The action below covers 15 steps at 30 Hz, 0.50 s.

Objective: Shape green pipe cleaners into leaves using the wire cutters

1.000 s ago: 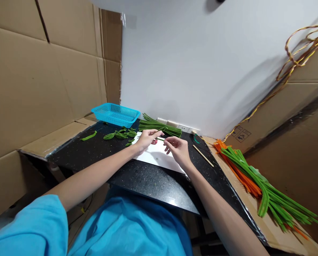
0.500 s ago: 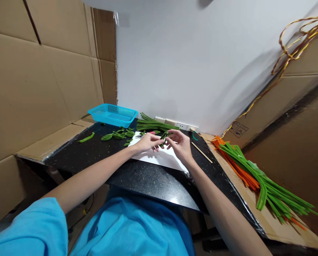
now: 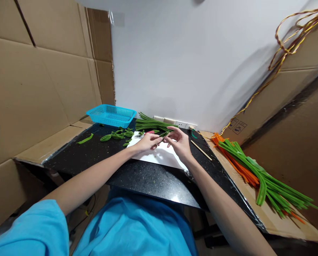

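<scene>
Between my two hands, over a white sheet (image 3: 159, 155), is a dark green pipe cleaner (image 3: 164, 134) bent into a narrow shape. My left hand (image 3: 148, 143) pinches its near end with thumb and forefinger. On the other end, the fingers of my right hand (image 3: 178, 143) are closed, partly covering it. Just beyond the sheet lies a bundle of dark green pipe cleaners (image 3: 153, 123). Left of the sheet rest several looped green pipe-cleaner leaves (image 3: 117, 136). A red-handled tool (image 3: 149, 132) lies behind my left hand, mostly hidden.
A blue plastic basket (image 3: 110, 119) stands at the back left of the black tabletop (image 3: 150, 181). A thin wooden stick (image 3: 201, 150) lies right of the sheet. Bright green (image 3: 265, 177) and orange pipe cleaners (image 3: 236, 163) lie on cardboard at right. A light green strip (image 3: 85, 139) lies far left.
The bent pipe cleaner has turned flatter between my fingers, and my hands stay nearly in place. The whole view has shifted slightly.
</scene>
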Tool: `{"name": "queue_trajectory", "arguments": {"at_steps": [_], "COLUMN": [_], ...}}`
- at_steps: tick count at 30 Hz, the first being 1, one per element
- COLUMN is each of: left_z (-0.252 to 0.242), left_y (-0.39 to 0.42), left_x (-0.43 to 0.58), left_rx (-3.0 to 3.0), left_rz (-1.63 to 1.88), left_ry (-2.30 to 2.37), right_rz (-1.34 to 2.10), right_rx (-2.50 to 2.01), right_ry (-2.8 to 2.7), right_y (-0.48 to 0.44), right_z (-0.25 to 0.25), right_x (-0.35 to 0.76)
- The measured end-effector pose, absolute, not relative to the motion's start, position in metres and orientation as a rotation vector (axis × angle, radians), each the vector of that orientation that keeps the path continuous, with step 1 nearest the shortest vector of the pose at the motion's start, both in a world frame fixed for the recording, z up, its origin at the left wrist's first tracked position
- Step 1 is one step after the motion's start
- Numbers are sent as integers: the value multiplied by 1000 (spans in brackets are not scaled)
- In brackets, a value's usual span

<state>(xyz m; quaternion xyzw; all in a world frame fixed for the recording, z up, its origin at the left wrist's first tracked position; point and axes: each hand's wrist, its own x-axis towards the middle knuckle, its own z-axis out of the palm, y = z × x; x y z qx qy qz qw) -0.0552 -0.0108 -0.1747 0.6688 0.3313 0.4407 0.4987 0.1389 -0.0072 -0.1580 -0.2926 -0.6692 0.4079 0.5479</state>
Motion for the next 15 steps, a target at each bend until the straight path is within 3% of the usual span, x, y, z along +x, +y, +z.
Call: {"name": "queue_trajectory", "arguments": {"at_steps": [15], "left_z": [-177], "left_y": [-7], "left_x": [-55], "left_rx": [1652], "left_rz": [1318], "left_ry": [844], "right_rz": [965], "right_rx": [-736], "right_ry": [-1543], "right_y": [-5], "right_z": [-162], "right_x": [138]}}
